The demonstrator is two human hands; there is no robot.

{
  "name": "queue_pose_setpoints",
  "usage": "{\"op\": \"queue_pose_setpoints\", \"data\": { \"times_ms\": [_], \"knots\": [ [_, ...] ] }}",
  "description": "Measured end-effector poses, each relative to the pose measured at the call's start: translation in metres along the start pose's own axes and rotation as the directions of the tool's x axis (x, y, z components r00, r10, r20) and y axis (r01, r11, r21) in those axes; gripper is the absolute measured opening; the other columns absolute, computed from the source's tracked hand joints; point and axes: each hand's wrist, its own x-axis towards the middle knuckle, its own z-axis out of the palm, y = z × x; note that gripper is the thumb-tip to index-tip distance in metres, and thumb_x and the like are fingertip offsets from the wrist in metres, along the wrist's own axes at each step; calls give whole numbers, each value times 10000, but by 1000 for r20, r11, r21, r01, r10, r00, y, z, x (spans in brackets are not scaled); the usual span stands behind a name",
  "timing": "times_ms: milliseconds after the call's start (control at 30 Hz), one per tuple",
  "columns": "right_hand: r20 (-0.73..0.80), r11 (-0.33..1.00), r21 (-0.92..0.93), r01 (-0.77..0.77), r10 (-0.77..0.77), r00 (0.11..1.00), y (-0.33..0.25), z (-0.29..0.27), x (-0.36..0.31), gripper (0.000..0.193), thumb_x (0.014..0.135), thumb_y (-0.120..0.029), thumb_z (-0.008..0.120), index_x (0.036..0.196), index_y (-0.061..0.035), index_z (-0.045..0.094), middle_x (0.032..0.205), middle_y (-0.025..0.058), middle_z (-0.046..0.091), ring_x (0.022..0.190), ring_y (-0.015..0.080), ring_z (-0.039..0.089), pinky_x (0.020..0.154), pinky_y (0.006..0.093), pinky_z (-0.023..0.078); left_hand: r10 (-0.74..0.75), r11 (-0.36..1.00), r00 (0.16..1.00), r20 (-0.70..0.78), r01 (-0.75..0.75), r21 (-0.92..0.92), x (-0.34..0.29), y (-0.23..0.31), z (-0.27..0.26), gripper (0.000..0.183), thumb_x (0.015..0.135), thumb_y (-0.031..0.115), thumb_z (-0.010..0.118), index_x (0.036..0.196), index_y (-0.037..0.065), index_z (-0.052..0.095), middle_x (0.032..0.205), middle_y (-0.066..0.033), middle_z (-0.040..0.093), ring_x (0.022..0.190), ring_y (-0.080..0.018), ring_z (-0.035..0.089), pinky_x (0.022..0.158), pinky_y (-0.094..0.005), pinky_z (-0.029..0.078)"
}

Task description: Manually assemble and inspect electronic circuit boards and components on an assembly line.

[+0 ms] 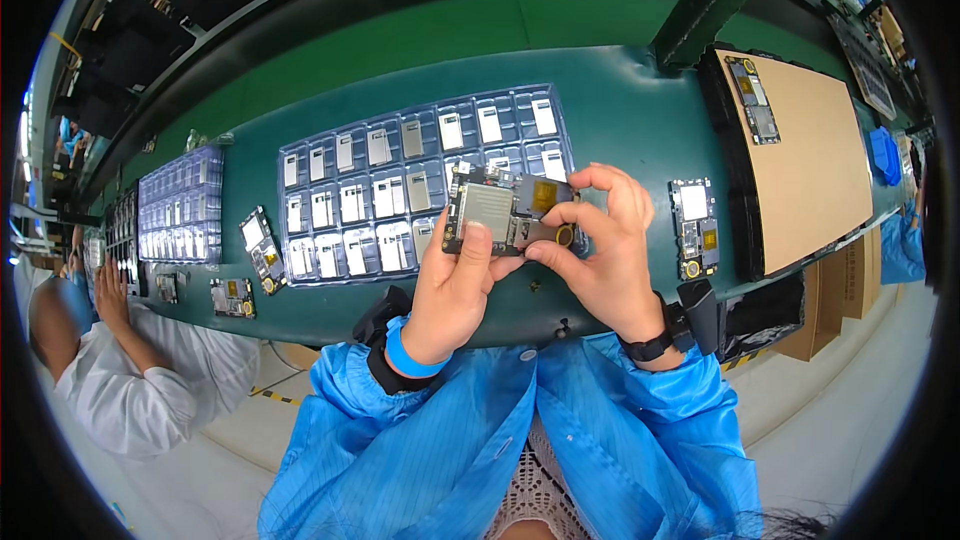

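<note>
**Board held up over the tray, both hands on it**

You have the circuit board lifted above the near edge of the worktop, just over the blue tray of small parts. Your left hand is closed around its lower left edge, thumb on the metal shield. Your right hand pinches the right end, fingertips curled shut. You seem to be fitting or checking it; any next press calls for a steady grip.

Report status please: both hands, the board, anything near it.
Left hand and right hand both grip one circuit board, held above the blue compartment tray. Thumb on its metal shield. Loose boards lie either side on the green table; nothing blocks.
</note>
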Motion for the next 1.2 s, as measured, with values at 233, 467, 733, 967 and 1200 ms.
{"op": "queue_pose_setpoints", "data": {
  "times_ms": [233, 467, 733, 967, 1200],
  "knots": [
    [74, 1000, -24, 8, -6, 997, 12, -1, 1, 288, 583, -177, 774, 814, -121, 611, 1089, 69, 472, 1071, 266, 417, 913, 391, 251, -16, 1000, 1000, -27, 15, -19, 4, -1, -3, 368, 958, 241, 334, 1245, 12, 306, 1156, -154, 479, 1041, -245, 531, 882, -368, 472],
    [-21, 995, -101, 29, -31, 999, 7, 4, -3, 337, 594, -181, 762, 883, -112, 602, 1093, 88, 459, 1066, 289, 411, 914, 450, 234, 45, 998, 989, -139, -52, -46, 3, -2, 0, 343, 962, 235, 316, 1236, 29, 318, 1154, -140, 489, 1045, -240, 532, 884, -379, 469],
    [119, 959, 216, -184, 162, 980, 21, 6, -4, 328, 583, -177, 788, 841, -130, 590, 1150, 86, 448, 1089, 290, 403, 927, 405, 262, 64, 998, 995, -80, -63, 16, 0, -7, 2, 340, 959, 227, 336, 1242, 39, 316, 1162, -123, 487, 1057, -230, 525, 881, -355, 467],
    [82, 930, 326, -173, 154, 985, 33, 10, -5, 251, 616, -171, 764, 803, -137, 602, 1134, 87, 472, 1085, 287, 413, 921, 401, 269, 12, 1000, 999, -49, -12, -4, 6, -8, 4, 353, 958, 230, 341, 1241, 22, 307, 1163, -138, 479, 1059, -232, 523, 885, -354, 466],
    [-4, 998, 41, -45, 45, 999, 19, 8, -4, 270, 628, -173, 747, 856, -124, 611, 1132, 91, 467, 1076, 283, 421, 933, 425, 222, 26, 1000, 998, -63, -25, 9, 9, -5, 5, 353, 961, 218, 321, 1251, 24, 268, 1169, -155, 464, 1066, -258, 515, 911, -394, 451]
  ]
}}
